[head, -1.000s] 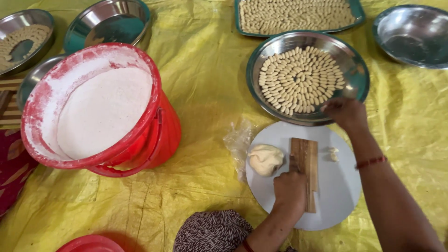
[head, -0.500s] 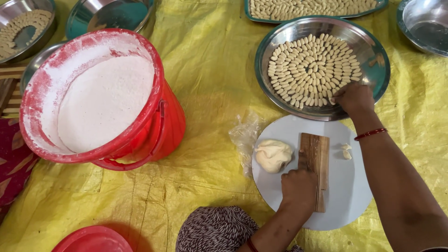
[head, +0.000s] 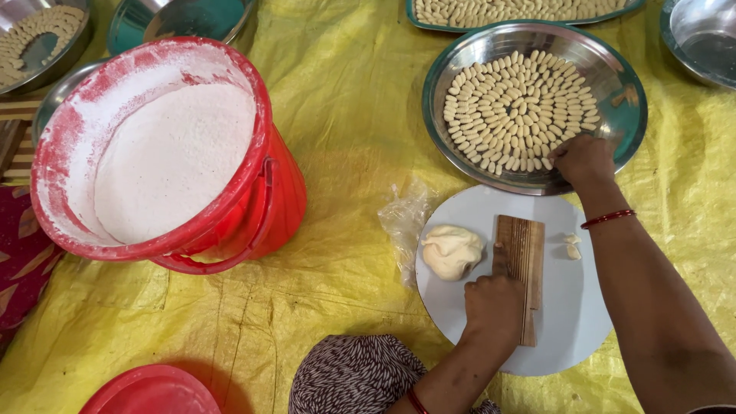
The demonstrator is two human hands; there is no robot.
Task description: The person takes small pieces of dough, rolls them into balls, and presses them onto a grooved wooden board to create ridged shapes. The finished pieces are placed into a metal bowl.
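The left hand (head: 494,307) rests on the near end of a ridged wooden board (head: 523,264), its fingers curled together over the board's left edge and holding it down on a round white plate (head: 571,322). The board lies lengthwise on the plate, pointing away from the person. Just left of the board and of the left hand's thumb sits a lump of pale dough (head: 452,250), near the fingers but apart from them. Two small dough bits (head: 571,247) lie on the plate to the right of the board. The right hand (head: 584,159) reaches over the near rim of a steel tray (head: 632,115), its fingers bunched together and tips down among the rolled dough pieces (head: 521,107) that fill the tray in tight curved rows; whether it pinches a piece I cannot tell. A red bangle (head: 608,218) circles the right wrist. A crumpled clear plastic bag (head: 404,222) lies on the yellow sheet (head: 353,115) touching the plate's left edge. To the left stands a red bucket (head: 268,207) tilted toward the camera, filled with white flour (head: 172,157) and dusted along its rim. Further trays of rolled pieces sit at the top edge (head: 521,11) and top left corner (head: 34,38), and an empty steel bowl (head: 701,38) at top right.
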